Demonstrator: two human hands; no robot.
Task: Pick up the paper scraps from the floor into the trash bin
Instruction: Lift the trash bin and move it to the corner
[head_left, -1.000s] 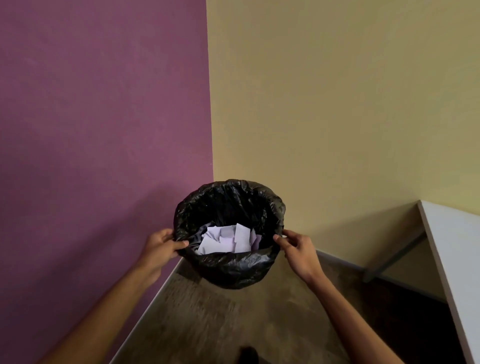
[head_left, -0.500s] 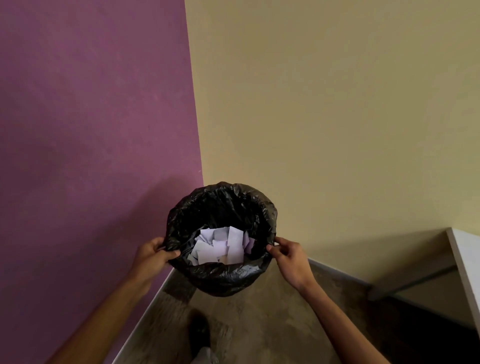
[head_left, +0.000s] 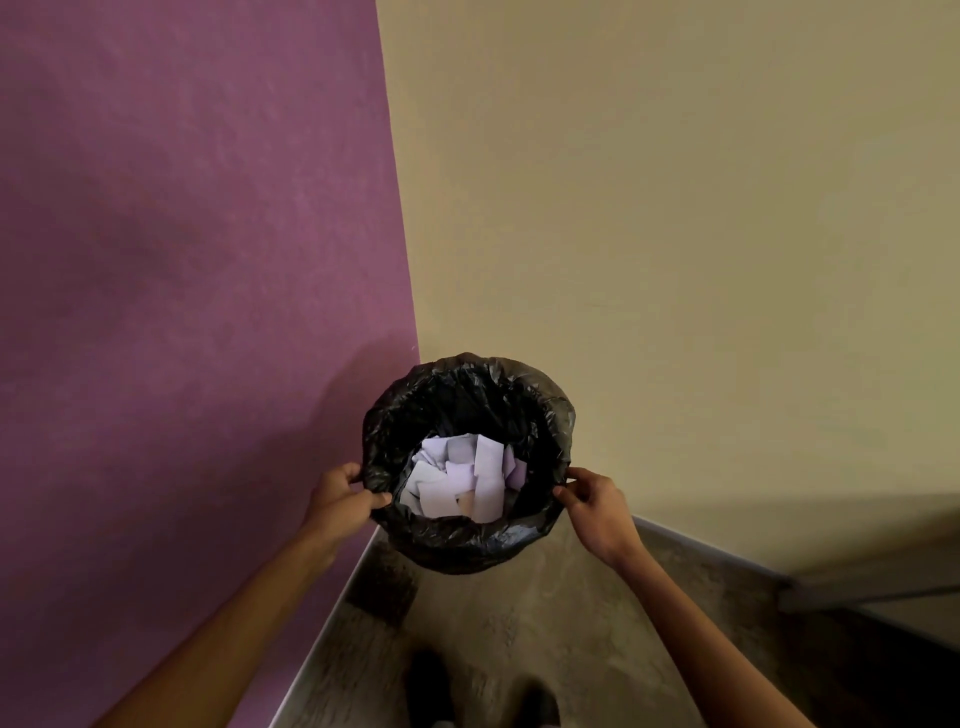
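Note:
A round trash bin (head_left: 467, 545) lined with a black plastic bag hangs in the air in front of the room's corner, held between both hands. Several pale lilac paper scraps (head_left: 460, 480) lie piled inside it. My left hand (head_left: 340, 496) grips the bin's left rim, thumb over the bag's edge. My right hand (head_left: 595, 501) pinches the right rim with curled fingers. The bin's underside is hidden.
A purple wall (head_left: 182, 312) stands to the left and a beige wall (head_left: 675, 260) to the right, meeting behind the bin. Brown mottled floor (head_left: 545, 623) lies below, with dark shoe tips (head_left: 428, 680) at the bottom edge. A grey table part (head_left: 872, 592) shows at right.
The view has swung down and to the right; the bin now sits lower and more central, closer to the corner. The white tabletop has left the frame. Both hands keep their hold.

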